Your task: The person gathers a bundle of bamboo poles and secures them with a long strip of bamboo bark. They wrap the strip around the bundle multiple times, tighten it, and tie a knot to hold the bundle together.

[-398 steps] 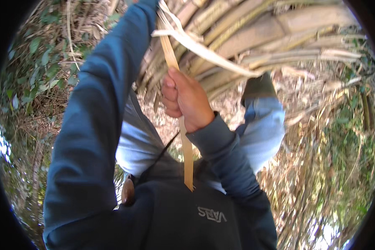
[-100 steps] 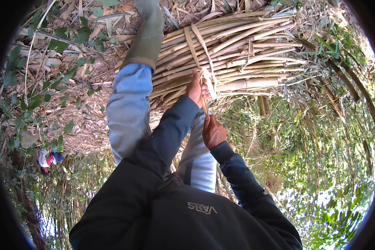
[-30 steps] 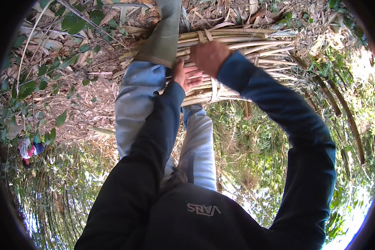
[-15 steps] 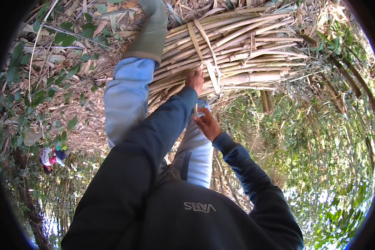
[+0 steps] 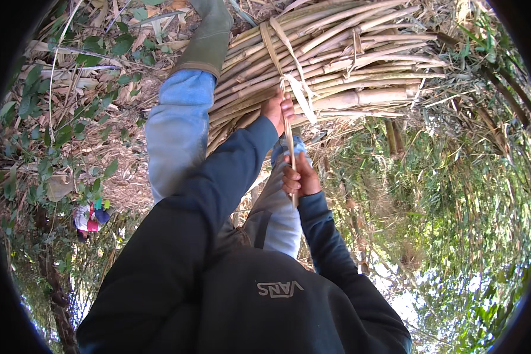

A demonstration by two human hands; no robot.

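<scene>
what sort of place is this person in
Outdoors, probably a woodland or bamboo grove: dry leaf litter lies on the ground at the left, dense green foliage fills the right, and a bundle of cut, bamboo-like canes lies beside the boot.

Your left hand (image 5: 277,112) grips a pale strip (image 5: 289,140) against the near side of a bundle (image 5: 360,65) of long canes, while your right hand (image 5: 301,176) holds the same strip closer to your body, its end sticking out past your fingers. Your left boot (image 5: 207,44) stands by the bundle's left end, and another person (image 5: 89,219) shows well apart at the left.
</scene>
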